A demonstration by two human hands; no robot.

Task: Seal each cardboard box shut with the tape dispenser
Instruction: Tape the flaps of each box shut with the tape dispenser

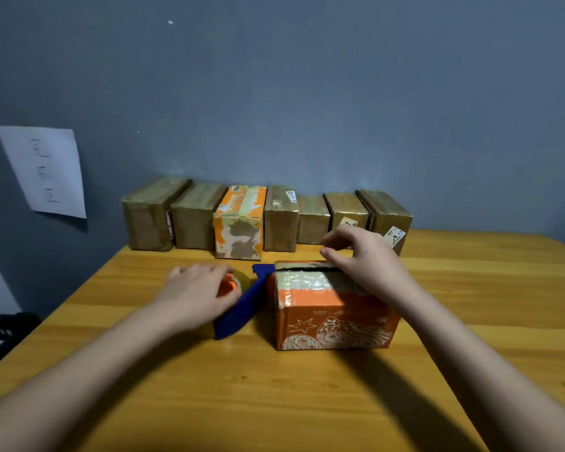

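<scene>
An orange printed cardboard box [333,316] stands on the wooden table [274,402] in front of me, with shiny tape across its top. My right hand [362,256] rests on the box's top far edge, fingers spread and bent. A blue tape dispenser [242,308] with an orange-cored roll lies on the table just left of the box, its head touching the box's top left corner. My left hand [196,291] lies over the roll and grips the dispenser. Several more boxes [265,218] stand in a row against the wall.
The row at the back holds brown taped boxes and one orange box [238,223]. A sheet of paper [46,171] hangs on the grey wall at the left. Dark items [0,334] lie beyond the table's left edge.
</scene>
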